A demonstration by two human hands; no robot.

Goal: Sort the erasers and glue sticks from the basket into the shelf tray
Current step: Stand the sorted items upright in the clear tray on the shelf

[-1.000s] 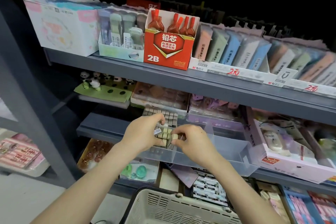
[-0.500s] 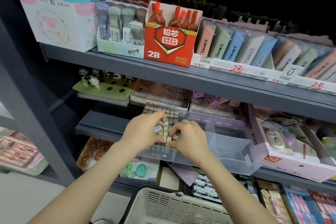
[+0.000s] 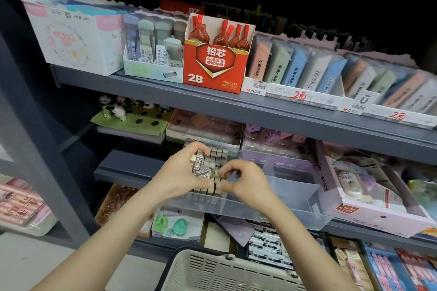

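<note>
Nearest the camera stands a cream slotted plastic basket [image 3: 224,271], below both forearms; what it holds cannot be seen from here. Above it, both hands meet over the left compartment of a clear plastic divided shelf tray [image 3: 295,196], which sits on the front edge of a grey metal shelf [image 3: 123,172].

The left hand [image 3: 179,177] is curled and grips two loose paper-sleeved erasers marked 2B [image 3: 199,163], one upright against the fingers and one lying crosswise below it, just over the tray. The right hand [image 3: 246,179] is also curled, and its thumb and forefinger pinch at the near end of the packed rows of grey and cream erasers [image 3: 218,156] standing on end in that compartment. The lower loose eraser's pale end lies just beside the right forefinger; whether they touch is unclear. The tray's right compartment lies beyond the divider, beside the right wrist.

Farther back, on the upper shelf, stands a red cardboard box marked 2B [image 3: 212,71].
</note>
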